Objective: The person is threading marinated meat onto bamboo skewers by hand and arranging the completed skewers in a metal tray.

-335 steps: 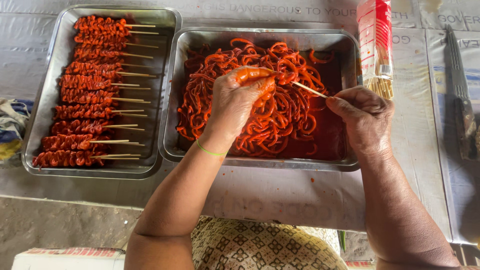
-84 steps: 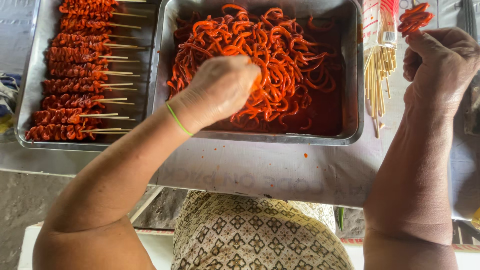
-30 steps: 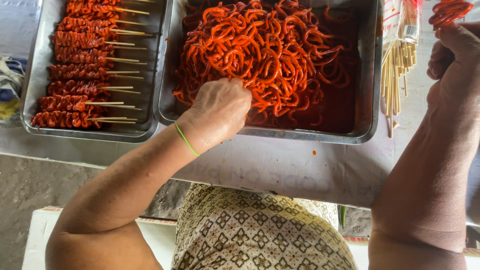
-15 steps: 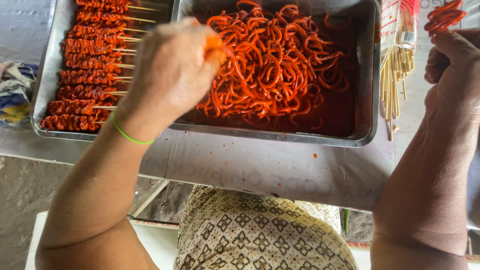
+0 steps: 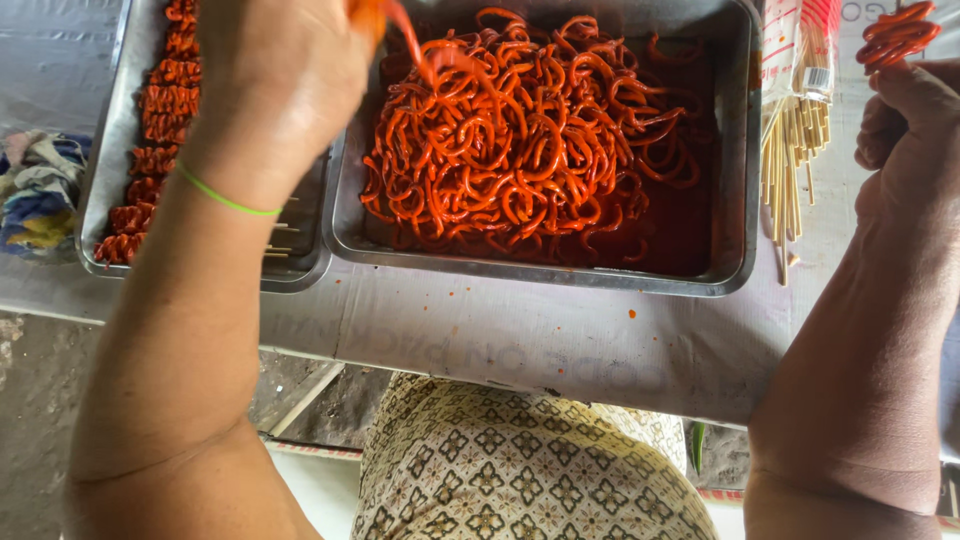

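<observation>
Closed left-hand grip (image 5: 285,85) is pinched on an orange-red strip (image 5: 415,45), lifted just above the heaped metal tray (image 5: 745,150). Right-hand grip (image 5: 915,120) is clenched on a half-threaded skewer (image 5: 895,35); the strip should be kept taut and brought across to it without dripping.

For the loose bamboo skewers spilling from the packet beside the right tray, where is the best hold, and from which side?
Grip the skewers at their free lower ends, coming from the near side with the right hand. Their upper ends sit inside the packet, and the tray wall crowds their left.

You're at a table (image 5: 520,345) covered in grey printed sheeting; bare concrete floor (image 5: 40,400) below, flat daylight.
</observation>
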